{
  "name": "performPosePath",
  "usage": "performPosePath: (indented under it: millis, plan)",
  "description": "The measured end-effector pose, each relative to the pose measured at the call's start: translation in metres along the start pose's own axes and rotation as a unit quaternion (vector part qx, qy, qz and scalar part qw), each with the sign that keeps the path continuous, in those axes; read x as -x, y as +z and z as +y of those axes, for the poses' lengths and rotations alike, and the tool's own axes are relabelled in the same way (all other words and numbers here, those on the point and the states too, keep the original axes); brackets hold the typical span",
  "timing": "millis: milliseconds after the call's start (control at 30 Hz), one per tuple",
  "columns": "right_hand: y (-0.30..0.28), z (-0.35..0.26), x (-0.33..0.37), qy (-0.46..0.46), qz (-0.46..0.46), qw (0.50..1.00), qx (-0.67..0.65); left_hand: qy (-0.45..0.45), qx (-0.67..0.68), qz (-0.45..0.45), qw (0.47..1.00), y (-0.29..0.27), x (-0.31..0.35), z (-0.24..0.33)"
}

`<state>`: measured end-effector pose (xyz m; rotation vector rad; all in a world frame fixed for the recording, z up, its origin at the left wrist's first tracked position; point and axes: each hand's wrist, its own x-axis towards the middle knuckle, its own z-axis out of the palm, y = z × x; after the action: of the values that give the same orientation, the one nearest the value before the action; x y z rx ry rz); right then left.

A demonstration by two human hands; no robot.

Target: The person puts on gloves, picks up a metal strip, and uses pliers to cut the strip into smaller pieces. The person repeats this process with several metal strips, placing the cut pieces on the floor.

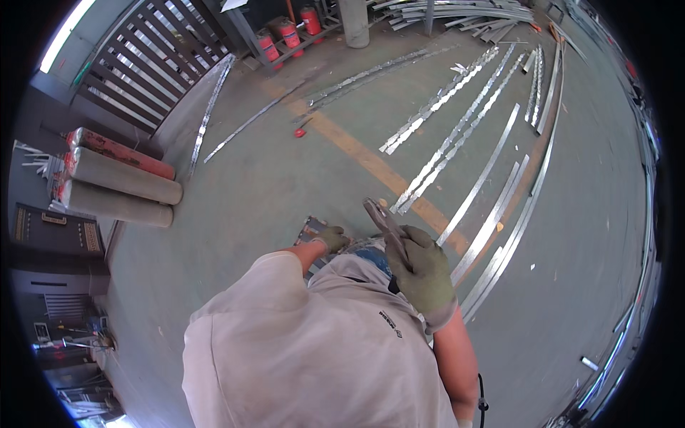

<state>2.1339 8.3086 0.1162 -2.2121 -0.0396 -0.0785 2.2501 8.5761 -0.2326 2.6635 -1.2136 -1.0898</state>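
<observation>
My right hand (421, 274), in a grey-green work glove, is closed around a long dark hand tool (385, 227). The tool's rounded end points forward and left; the glove hides the rest, so its exact kind is unclear. Farther left, my left hand (332, 240) wears a similar glove and is low in front of my body. Its fingers look slightly apart, with nothing visible in them. Beside it is a small dark, rust-speckled flat piece (310, 228), partly covered by my arm. Blue cloth (372, 258) shows between the hands, below my light shirt.
Long silvery metal strips (435, 167) lie on the floor ahead and right, several plain, others jagged. An orange line (357, 153) crosses the green floor. Large cylinders (125, 175) lie stacked at left. Red fire extinguishers (289, 34) stand at the back, near a slatted gate (146, 60).
</observation>
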Motion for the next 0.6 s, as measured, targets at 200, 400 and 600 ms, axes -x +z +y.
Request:
performPosePath:
  millis: [200, 400, 600]
  plan:
    - [0.010, 0.006, -0.005, -0.015, -0.008, 1.000, -0.011, -0.154, 0.252, -0.020, 0.955, -0.026, -0.001, 0.017]
    - [0.002, -0.029, -0.016, -0.150, -0.045, 0.987, 0.020, -0.200, 0.312, -0.029, 0.928, -0.007, -0.001, 0.004]
    - [0.004, -0.032, -0.016, -0.203, -0.076, 0.974, 0.067, -0.189, 0.314, -0.003, 0.931, 0.019, 0.002, -0.013]
